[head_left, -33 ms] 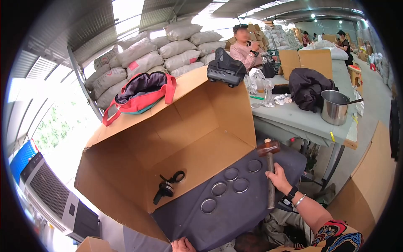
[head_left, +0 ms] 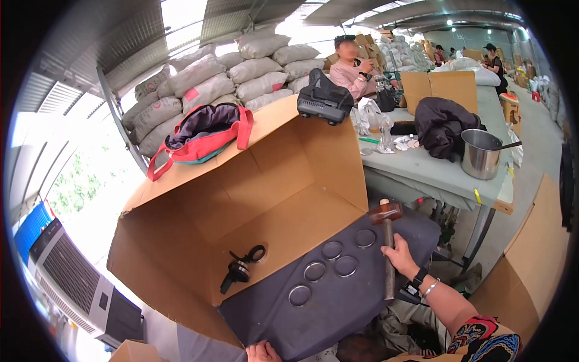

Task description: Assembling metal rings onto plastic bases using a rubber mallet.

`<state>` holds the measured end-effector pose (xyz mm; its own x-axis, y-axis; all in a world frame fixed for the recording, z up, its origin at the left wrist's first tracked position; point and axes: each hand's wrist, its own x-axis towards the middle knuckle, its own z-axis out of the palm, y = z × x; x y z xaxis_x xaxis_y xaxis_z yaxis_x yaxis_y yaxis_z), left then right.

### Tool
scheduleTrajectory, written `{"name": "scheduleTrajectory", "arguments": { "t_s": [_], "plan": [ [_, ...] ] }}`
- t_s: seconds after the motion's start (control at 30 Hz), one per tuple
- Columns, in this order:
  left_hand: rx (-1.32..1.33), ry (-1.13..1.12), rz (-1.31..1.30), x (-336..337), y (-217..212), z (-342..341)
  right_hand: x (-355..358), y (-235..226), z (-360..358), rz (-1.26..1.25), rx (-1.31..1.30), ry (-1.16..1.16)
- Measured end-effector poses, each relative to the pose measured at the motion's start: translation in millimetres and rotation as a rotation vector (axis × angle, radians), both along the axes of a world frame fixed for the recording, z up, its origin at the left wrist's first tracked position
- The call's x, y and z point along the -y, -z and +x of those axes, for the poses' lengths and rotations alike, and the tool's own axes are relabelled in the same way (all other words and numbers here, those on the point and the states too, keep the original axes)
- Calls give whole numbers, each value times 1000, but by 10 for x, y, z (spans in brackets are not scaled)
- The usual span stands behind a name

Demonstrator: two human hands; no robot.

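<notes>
My right hand is closed around the handle of a hammer. The hammer is upright in view, its reddish-brown head at the top. It is held at the right side of a dark grey cloth-covered surface. Several thin metal rings lie flat on that surface, to the left of the hammer, apart from the hand. At the bottom edge of the view, my left hand rests at the near edge of the dark cloth. Its fingers are partly visible and nothing shows in them.
A large cardboard box lies open beyond the rings, with a black strapped item inside. On top sit a red bag and a black device. A table holds a steel pot. A person sits behind it.
</notes>
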<state>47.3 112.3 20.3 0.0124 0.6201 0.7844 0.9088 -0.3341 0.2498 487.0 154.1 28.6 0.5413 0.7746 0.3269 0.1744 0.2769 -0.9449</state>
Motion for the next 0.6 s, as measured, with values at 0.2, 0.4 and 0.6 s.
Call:
{"name": "scheduleTrajectory", "arguments": {
  "t_s": [0.2, 0.4, 0.6],
  "plan": [
    [-16, 1, -4, -48, -20, 25, -71, 74, 65, 24, 23, 11],
    [-20, 26, 30, -17, -10, -13, -60, 104, 81, 9, 116, 55],
    [3, 19, 30, 11, -6, -8, 12, 48, 41, -21, 52, 30]
  ]
}}
